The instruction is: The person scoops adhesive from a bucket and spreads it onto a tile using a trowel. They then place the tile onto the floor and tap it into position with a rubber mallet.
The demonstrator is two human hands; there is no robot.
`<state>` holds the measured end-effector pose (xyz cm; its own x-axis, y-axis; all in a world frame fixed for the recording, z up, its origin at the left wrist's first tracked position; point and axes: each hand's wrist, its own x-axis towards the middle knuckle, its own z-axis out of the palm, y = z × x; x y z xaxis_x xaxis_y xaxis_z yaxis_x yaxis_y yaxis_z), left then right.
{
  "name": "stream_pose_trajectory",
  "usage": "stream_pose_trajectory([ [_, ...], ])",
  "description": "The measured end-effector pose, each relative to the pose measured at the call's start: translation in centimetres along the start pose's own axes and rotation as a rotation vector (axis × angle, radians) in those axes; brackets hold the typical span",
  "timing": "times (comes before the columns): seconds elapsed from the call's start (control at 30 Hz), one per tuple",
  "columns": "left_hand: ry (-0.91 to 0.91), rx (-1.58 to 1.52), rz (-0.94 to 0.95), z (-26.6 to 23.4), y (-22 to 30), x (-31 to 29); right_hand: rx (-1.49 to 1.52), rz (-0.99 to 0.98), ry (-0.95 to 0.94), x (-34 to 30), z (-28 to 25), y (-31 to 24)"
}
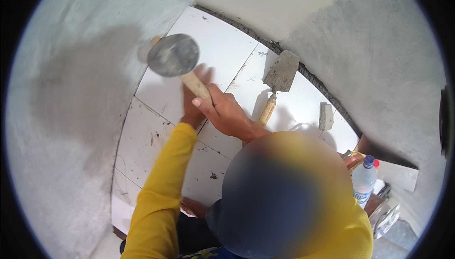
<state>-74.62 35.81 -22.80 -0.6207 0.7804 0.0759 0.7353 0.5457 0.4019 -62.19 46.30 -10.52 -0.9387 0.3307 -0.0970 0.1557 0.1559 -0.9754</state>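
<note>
Left of the trowel [283, 71], the right hand's grip [229, 115] closely clasps the mallet [173, 55]; the left hand [190, 106] beneath looks outstretched, empty: a misaimed swing could bruise it or crack a tile [215, 31].

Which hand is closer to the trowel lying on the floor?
Right. The right hand, holding the mallet, is just to the left of the trowel. The left hand is farther left, past the right one.

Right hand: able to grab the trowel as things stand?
Probably not yet: the right hand grips the rubber mallet. Otherwise the way looks free; the trowel lies nearby on the white tiles.
</note>
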Motion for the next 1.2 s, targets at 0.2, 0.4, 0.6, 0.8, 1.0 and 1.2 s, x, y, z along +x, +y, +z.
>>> stream_pose_trajectory([
  [0.2,-0.072,0.081,0.240,3.6,9.6,8.4,0.048,-0.129,0.020,0.9,-2.4,1.7],
  [0.4,-0.109,-0.173,0.165,3.0,5.6,6.9,0.063,-0.059,0.191,1.5,-3.7,2.4],
  [0.6,-0.226,0.204,-0.308,-1.8,1.0,-0.8,0.016,-0.019,0.243,1.1,-2.3,3.9],
  [0.8,-0.388,0.176,-0.381,-2.3,-0.1,-0.8,-0.026,-0.006,0.324,1.5,0.6,5.6],
  [1.0,-0.330,0.221,-0.352,-2.0,-0.1,-1.2,-0.076,-0.001,0.299,1.6,0.2,5.4],
  [1.2,-0.330,0.127,-0.346,-3.1,1.0,-0.7,-0.084,0.225,0.288,1.0,0.4,7.0],
])
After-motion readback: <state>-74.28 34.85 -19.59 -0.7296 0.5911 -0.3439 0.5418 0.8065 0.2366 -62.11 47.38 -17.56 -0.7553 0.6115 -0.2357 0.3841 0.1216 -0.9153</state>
